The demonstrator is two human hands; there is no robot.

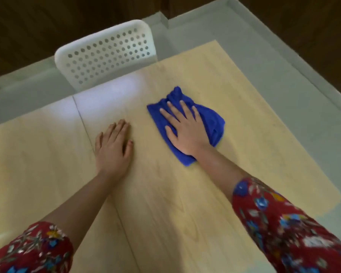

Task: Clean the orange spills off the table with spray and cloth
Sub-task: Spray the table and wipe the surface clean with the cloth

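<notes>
Pressing blue cloth (209, 123) flat with right hand (185, 129), fingers spread | left hand (113, 148) flat on desk (165, 203) (holding nothing) | white chair (106, 54) behind desk

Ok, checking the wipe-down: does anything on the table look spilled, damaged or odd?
Nothing stands out. The right hand presses the bunched blue cloth on the table, the left hand rests flat beside it, and no orange spill shows on the wood in view. The pale patch by the chair looks like glare.
</notes>
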